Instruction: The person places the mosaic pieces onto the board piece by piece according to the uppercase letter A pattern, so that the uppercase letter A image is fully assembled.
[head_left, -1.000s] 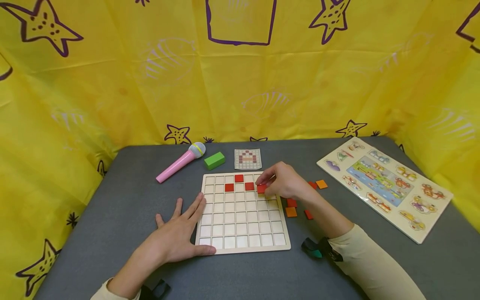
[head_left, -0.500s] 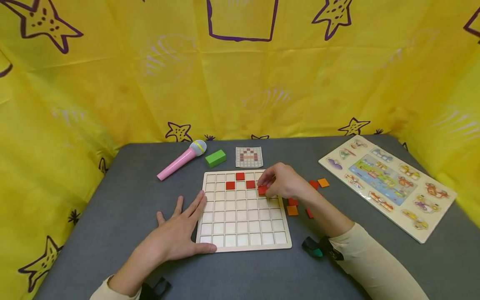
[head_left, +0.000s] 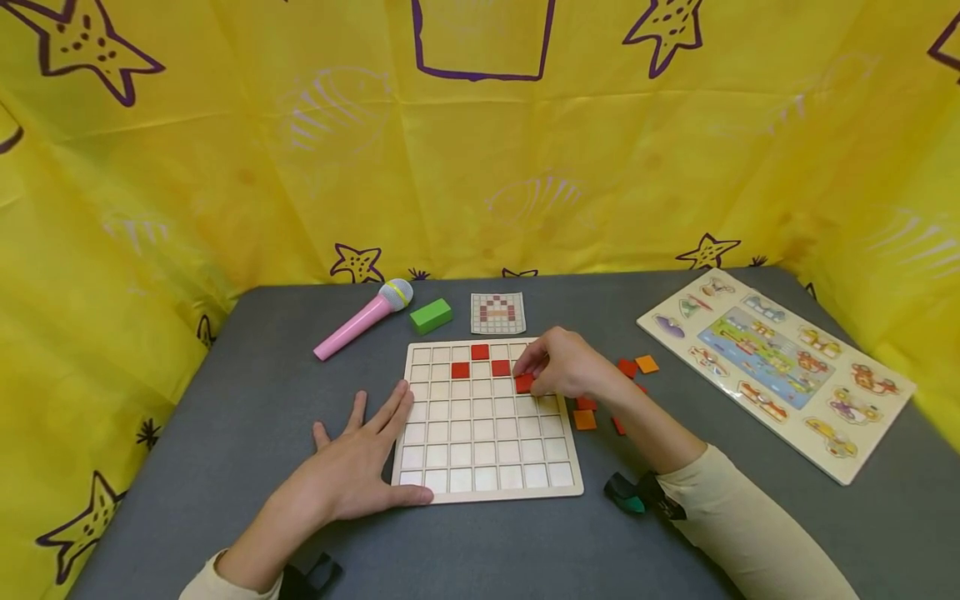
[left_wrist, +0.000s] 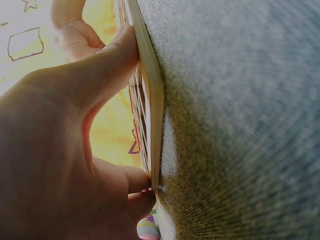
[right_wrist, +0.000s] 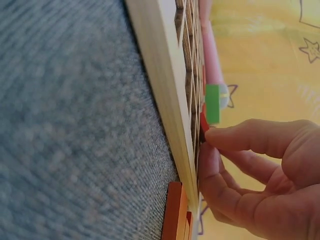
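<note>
A pale wooden grid board (head_left: 483, 498) lies flat on the grey table. My left hand (head_left: 352, 471) rests at its left side, fingers spread and fairly straight. The thumb touches the near left corner and the fingertips touch the left edge. Between thumb and fingers, my right hand (head_left: 566, 362) pinches a red square tile (head_left: 523, 383) over the board's third row from the far edge. In the right wrist view the tile (right_wrist: 203, 125) looks tilted against the grid. Several other red tiles, such as this one (head_left: 480, 352), sit in cells farther up.
Loose red and orange tiles (head_left: 585, 420) lie right of the board, partly behind the right forearm. Beyond the board are a small pattern card (head_left: 498, 314), a green block (head_left: 431, 317) and a pink toy microphone (head_left: 360, 323). A picture puzzle board (head_left: 780, 375) stretches along the right.
My right hand has brought the red tile slightly nearer, from about the second row to the third. The left hand keeps its place on the board. The head view has shifted slightly.
</note>
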